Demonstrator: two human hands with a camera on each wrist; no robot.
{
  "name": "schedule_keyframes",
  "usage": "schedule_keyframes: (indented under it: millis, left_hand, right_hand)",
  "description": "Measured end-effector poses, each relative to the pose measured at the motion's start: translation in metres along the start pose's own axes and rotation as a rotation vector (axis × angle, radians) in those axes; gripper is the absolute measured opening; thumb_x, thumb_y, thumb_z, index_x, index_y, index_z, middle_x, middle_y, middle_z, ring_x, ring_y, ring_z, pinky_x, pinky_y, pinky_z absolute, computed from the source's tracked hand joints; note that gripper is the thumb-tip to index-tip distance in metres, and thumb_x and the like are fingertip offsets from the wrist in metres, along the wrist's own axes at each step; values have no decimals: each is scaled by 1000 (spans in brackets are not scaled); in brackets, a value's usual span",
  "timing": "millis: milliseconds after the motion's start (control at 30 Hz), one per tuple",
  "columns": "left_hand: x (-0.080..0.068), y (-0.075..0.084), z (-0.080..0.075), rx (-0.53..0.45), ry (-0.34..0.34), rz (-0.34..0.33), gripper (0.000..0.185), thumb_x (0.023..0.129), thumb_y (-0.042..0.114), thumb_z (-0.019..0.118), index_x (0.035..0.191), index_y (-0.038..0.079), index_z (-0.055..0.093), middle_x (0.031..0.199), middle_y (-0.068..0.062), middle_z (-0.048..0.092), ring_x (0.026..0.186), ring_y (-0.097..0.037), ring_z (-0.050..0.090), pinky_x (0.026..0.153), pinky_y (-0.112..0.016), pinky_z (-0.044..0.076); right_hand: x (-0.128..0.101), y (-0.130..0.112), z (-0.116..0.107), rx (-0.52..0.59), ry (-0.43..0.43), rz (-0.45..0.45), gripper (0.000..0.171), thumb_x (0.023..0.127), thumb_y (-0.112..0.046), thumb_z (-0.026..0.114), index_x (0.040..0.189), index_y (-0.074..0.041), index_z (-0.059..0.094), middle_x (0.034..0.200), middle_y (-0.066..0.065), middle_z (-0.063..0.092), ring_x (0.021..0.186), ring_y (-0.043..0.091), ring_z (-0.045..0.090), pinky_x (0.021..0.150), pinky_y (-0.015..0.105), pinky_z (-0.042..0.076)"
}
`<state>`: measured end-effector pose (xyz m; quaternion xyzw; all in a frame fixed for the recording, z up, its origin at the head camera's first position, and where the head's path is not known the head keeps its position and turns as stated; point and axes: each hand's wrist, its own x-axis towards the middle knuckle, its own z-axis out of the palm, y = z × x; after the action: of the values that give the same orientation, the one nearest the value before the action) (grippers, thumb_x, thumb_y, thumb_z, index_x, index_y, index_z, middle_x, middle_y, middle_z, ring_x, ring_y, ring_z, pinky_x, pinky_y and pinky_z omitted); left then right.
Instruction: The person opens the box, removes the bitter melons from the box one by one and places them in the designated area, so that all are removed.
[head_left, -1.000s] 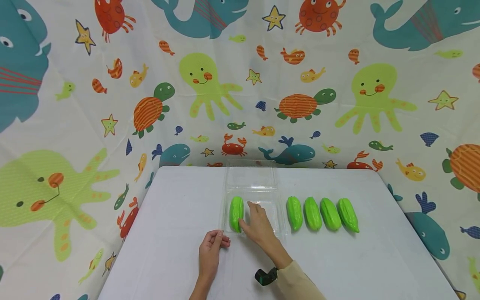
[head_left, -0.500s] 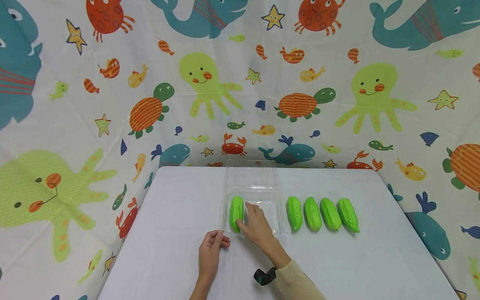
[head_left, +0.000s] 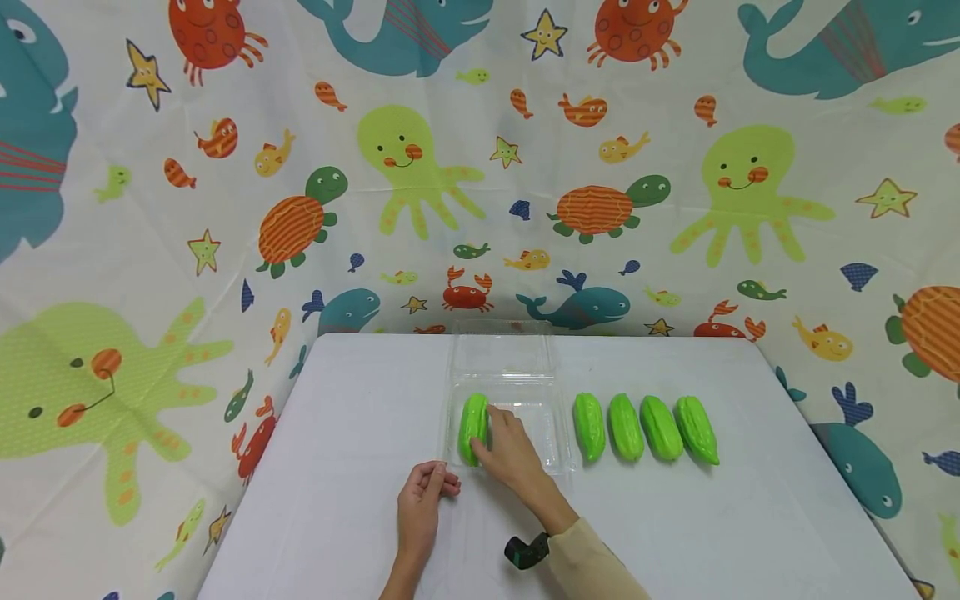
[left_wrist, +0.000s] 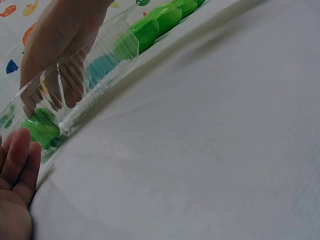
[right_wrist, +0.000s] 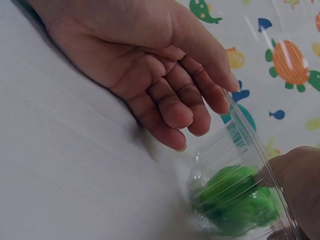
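A clear plastic clamshell container [head_left: 551, 433] stands with its lid [head_left: 501, 354] folded back. Inside it, along the left side, lies an oblong green fruit with lengthwise ridges [head_left: 472, 429]. My right hand [head_left: 513, 450] reaches into the container and holds this fruit, thumb at its near end and fingers along its right side. The right wrist view shows the fruit [right_wrist: 235, 197] through the clear wall. My left hand [head_left: 422, 507] is at the container's near left corner, its thumb and forefinger pinching the rim and its other fingers [right_wrist: 175, 112] loosely curled below.
Right of the container, several matching green fruits [head_left: 625, 427] lie in a row on the white table [head_left: 337, 417]. A curtain printed with sea animals [head_left: 465, 192] hangs behind and at the sides. A black device [head_left: 527, 552] is strapped at the right wrist.
My right hand has shifted slightly left, and its fingers have come in against the fruit. The fruit has tilted slightly, its far end to the right. My left hand has stayed in place.
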<state>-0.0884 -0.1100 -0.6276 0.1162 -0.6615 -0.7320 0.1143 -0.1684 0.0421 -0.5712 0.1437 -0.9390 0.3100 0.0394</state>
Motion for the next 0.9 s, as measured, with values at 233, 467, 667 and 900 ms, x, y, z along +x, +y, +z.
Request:
schedule_keyframes:
  millis: [233, 467, 667, 900]
  left_hand:
    - [0, 2, 0, 8, -3, -1, 29, 102, 23, 59, 110, -5, 61, 89, -18, 70, 74, -15, 72, 75, -24, 62]
    - [1, 1, -1, 12, 3, 6, 28, 102, 23, 58, 108, -5, 61, 88, -17, 71, 72, -14, 71, 75, -24, 62]
    - [0, 1, 0, 14, 6, 8, 26, 103, 21, 58, 108, -4, 61, 87, -16, 71, 72, -13, 71, 75, -25, 62]
    - [0, 1, 0, 15, 8, 5, 27, 103, 22, 58, 108, -4, 61, 87, -15, 71, 72, -13, 71, 74, -24, 62]
  right_hand:
    - [1, -1, 0, -4, -3, -8, 62, 92, -32, 66, 139, 5, 51, 130, 26, 60, 117, 39, 61, 98, 49, 55]
    - [2, -1, 2, 4, 13, -18, 60, 90, -27, 66, 137, 7, 52, 127, 27, 61, 114, 38, 62, 95, 48, 56]
    - [4, -3, 4, 5, 2, -23, 58, 90, -26, 64, 137, 6, 52, 125, 24, 62, 107, 32, 63, 89, 45, 57]
    - [5, -6, 5, 16, -17, -33, 59, 91, -26, 63, 139, 6, 51, 125, 24, 62, 100, 27, 62, 85, 42, 57]
